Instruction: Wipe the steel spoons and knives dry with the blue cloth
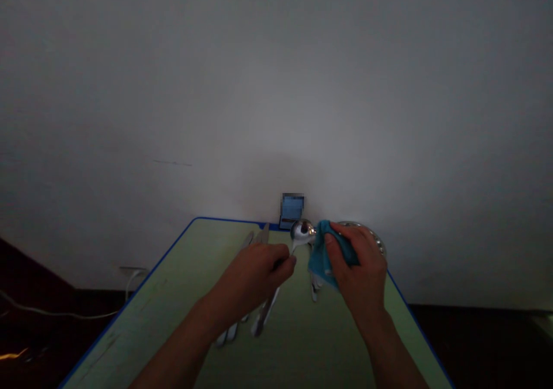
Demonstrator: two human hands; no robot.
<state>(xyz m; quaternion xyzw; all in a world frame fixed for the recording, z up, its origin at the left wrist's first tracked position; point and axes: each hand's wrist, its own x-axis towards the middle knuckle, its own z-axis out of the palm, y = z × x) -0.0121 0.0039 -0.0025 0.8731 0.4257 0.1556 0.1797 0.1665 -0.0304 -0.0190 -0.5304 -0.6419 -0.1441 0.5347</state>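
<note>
A pale green desk point(173, 297) with a thin blue edging runs away from the viewer, its matte top faintly scuffed at near left. Its far edge meets a smooth off-white wall point(276, 101), and the room is dim, with dark floor point(475, 343) on both sides. A white cable point(132, 282) is seen at left beside the desk, near a wall-mounted plate point(130, 271).

A polished steel spoon point(302, 231) is held above the desk, bowl toward the far side, its glossy surface catching the light. The left hand point(246, 279) is closed around the slim handle, with the fingers point(280, 268) curled and pinching it. The right hand point(356, 268) grips a crumpled teal cloth point(330, 259), its fingers point(341, 240) pressed together over the soft fabric, which touches the spoon's bowl.

Metal knives point(259, 236) lie at the far left of the desk, and more silver cutlery handles point(228, 334) lie under the left forearm. A round metal dish point(367, 232) sits far right. A small blue object point(292, 210) at the far edge is too blurred to identify.
</note>
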